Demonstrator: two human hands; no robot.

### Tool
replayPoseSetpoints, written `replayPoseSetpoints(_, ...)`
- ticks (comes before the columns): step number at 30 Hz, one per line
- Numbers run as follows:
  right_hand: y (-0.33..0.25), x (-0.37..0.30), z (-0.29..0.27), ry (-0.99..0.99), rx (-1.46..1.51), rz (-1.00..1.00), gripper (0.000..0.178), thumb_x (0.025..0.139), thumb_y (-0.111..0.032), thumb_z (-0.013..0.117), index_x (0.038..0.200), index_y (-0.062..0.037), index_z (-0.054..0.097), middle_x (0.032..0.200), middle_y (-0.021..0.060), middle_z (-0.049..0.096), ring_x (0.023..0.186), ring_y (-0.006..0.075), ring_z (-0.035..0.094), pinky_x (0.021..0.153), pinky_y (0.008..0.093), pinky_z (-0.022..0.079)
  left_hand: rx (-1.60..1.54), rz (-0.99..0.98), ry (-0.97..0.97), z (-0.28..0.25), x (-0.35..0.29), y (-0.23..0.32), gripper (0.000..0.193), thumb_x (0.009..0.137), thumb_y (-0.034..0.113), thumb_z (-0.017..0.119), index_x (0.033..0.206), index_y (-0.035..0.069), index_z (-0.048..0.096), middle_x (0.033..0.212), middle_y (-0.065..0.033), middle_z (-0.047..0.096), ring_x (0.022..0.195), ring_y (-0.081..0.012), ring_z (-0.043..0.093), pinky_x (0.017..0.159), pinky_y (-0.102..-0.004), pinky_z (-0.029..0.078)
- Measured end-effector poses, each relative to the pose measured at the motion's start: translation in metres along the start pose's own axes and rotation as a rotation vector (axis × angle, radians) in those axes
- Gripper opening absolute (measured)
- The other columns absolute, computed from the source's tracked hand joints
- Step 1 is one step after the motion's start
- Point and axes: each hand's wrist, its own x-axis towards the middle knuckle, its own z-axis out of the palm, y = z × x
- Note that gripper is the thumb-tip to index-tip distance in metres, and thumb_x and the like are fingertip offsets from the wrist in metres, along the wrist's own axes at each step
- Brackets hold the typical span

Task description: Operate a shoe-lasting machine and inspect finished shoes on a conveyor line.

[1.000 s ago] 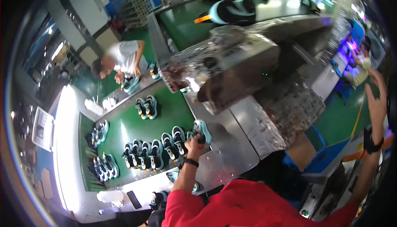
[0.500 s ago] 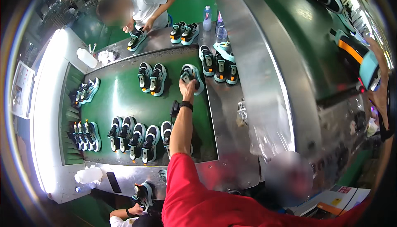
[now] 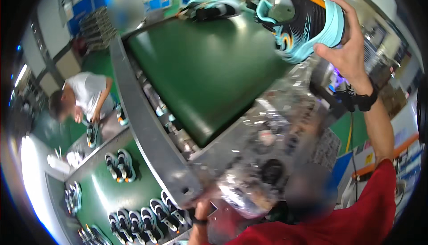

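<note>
- Head view: the right hand (image 3: 350,51) is raised at the upper right, its thumb bent under and its fingers over the mint sole of a held shoe (image 3: 307,26) — the grip is closed, and the spread of thumb and fingers is about the thickness of what they clasp.
- From that palm, the held shoe lies to the left, its black upper turned away from the palm. The edge of its sole slants from lower left up to upper right; the shoe is seen foreshortened, so I cannot tell exactly how its long axis runs.
- Behind the shoe and to its left lies the green belt (image 3: 209,80). The shoe overlaps its right side in this view, though how high it is held I cannot tell. Another shoe (image 3: 214,10) lies at the belt's far end.
- The left hand (image 3: 203,208) is low and blurred beside the corner of the metal rail (image 3: 133,126) — well apart from the held shoe. Its fingers are not clear, so I cannot tell how open they are or whether they hold anything.
- Left of it, a row of shoes (image 3: 150,222) stands on the green table (image 3: 100,198), with a pair of shoes (image 3: 120,164) beyond.
- Farther off, a co-worker (image 3: 91,91) in white bends over a shoe.
</note>
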Motion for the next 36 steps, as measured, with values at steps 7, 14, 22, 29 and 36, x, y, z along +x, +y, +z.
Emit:
replayPoseSetpoints(7,-0.067,-0.128,-0.117,0.518,0.095,0.226,0.1,0.062,-0.033,0.088,0.14,0.003,0.035,0.131,0.0131,0.05,0.12,0.0209,0.051,0.103,0.0345,0.041,0.18,-0.449,-0.954,0.229,-0.083,-0.059,0.066,0.097,0.023,0.06,0.15,0.002,0.027,0.149,-0.0186,0.039,0.138,-0.0301,0.039,0.115,-0.0421,0.031)
replayPoseSetpoints(14,-0.153,-0.318,-0.185,0.762,-0.301,0.584,0.09,0.055,-0.013,0.087,0.13,-0.0058,0.037,0.128,0.0096,0.047,0.119,0.0195,0.048,0.101,0.0343,0.042,-0.127,-0.393,-1.03,0.433,-0.129,-0.151,0.082,0.093,0.064,0.045,0.149,0.007,0.027,0.149,-0.0111,0.039,0.135,-0.0282,0.04,0.115,-0.0463,0.028)
replayPoseSetpoints(22,-0.283,-0.468,-0.324,0.869,0.03,0.847,0.113,0.066,-0.035,0.091,0.15,-0.0086,0.019,0.142,0.0207,0.045,0.121,0.0267,0.054,0.101,0.0382,0.043,0.094,-0.594,-1.093,0.469,-0.216,-0.31,0.058,0.099,0.047,0.049,0.141,0.008,0.042,0.139,-0.0097,0.051,0.125,-0.0277,0.051,0.109,-0.0458,0.039)
replayPoseSetpoints(29,-0.362,-0.597,-0.426,1.019,-0.43,1.17,0.07,0.066,-0.016,0.079,0.128,0.0028,0.051,0.114,0.0121,0.062,0.103,0.0175,0.058,0.095,0.0307,0.046,0.636,-0.521,-1.343,0.472,-0.371,-0.431,0.039,0.096,0.026,0.063,0.121,-0.002,0.054,0.112,-0.01,0.062,0.099,-0.018,0.061,0.084,-0.0344,0.051)
replayPoseSetpoints(36,-0.447,-0.711,-0.45,1.716,-0.51,1.277,0.066,0.066,-0.008,0.077,0.127,-0.0014,0.055,0.114,0.008,0.063,0.104,0.0138,0.058,0.095,0.0293,0.045,0.774,-0.9,-1.625,0.493,-0.436,-0.573,0.065,0.097,0.045,0.058,0.138,-0.003,0.041,0.128,-0.0117,0.056,0.12,-0.0209,0.053,0.101,-0.037,0.044)
